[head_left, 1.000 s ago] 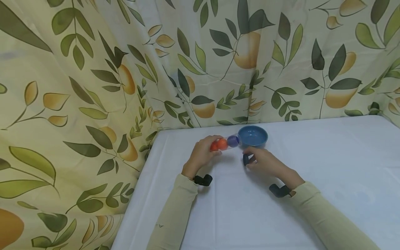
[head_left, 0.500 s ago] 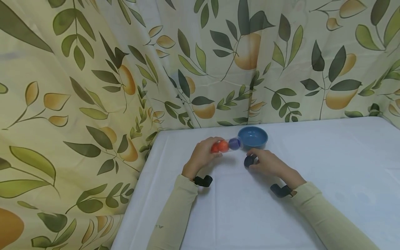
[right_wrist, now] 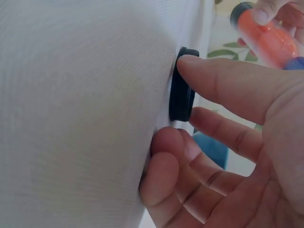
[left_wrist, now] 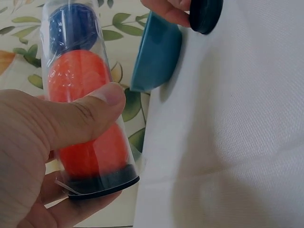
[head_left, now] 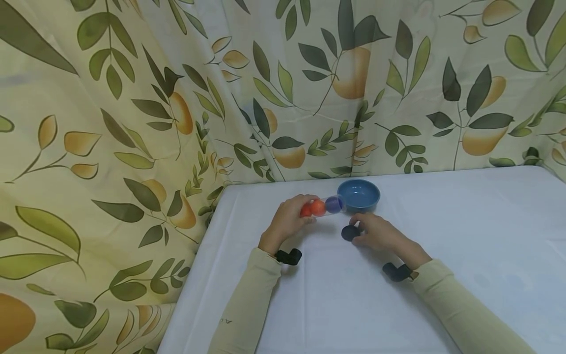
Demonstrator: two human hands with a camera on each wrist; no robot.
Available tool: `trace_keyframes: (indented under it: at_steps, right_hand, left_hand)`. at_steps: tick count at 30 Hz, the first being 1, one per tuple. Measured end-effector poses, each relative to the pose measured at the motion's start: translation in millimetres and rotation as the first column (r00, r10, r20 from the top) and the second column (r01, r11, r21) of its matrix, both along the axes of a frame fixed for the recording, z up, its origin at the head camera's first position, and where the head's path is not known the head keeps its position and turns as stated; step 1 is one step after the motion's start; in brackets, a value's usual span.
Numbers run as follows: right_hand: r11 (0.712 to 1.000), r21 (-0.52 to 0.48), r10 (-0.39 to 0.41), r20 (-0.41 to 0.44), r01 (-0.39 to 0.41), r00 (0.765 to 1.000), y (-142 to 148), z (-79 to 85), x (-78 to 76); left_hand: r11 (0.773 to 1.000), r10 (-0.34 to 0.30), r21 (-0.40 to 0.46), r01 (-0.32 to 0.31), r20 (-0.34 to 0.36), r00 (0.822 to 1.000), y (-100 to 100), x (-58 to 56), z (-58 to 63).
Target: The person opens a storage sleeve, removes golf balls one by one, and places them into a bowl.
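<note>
Near the bowl, clear tube, lid (black)

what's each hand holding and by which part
The left hand grips the clear tube around its black-capped half; the right hand pinches the black lid by its rim.

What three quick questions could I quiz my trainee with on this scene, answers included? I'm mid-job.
1. Fill in: the right hand grips a cap coloured ____.
2. Where are the orange balls?
(A) on the tablecloth
(B) inside the clear tube
(C) in the blue bowl
3. True or false: the left hand holds the clear tube.

Key: 1 black; 2 B; 3 true.
</note>
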State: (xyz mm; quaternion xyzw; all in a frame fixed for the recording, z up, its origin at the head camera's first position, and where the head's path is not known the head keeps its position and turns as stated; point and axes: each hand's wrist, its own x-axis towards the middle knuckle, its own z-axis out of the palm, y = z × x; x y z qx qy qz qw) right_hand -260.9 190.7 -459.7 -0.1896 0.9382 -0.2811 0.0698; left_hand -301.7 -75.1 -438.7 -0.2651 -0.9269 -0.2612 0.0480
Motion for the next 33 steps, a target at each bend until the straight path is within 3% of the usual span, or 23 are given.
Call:
trace_keyframes:
  at_steps: [7,15,22,33]
  right_hand:
    - [1.000,-0.006,0.009,0.009,-0.009,1.000,3.0,6.6,0.5]
    - [0.988,-0.151,-0.041,0.023,0.044,0.999,3.4,21.1,2.5]
    - [0.966,-0.256,-0.037,-0.009,0.034,0.999,3.8,23.1,1.2]
    - [0.951,-0.308,-0.002,0.041,0.015,0.999,4.4,27.3,3.7]
  left_hand:
    - [1.000,-0.019,0.013,0.019,-0.011,1.000,0.2,-0.3,0.8]
    - [1.000,-0.023,-0.012,0.023,-0.035,0.999,0.6,-1.2,1.1]
    - [0.999,-0.024,-0.028,0.023,-0.043,0.999,1.7,1.1,4.5]
    - [0.998,-0.048,-0.032,0.046,-0.062,0.997,2.3,3.1,6.6]
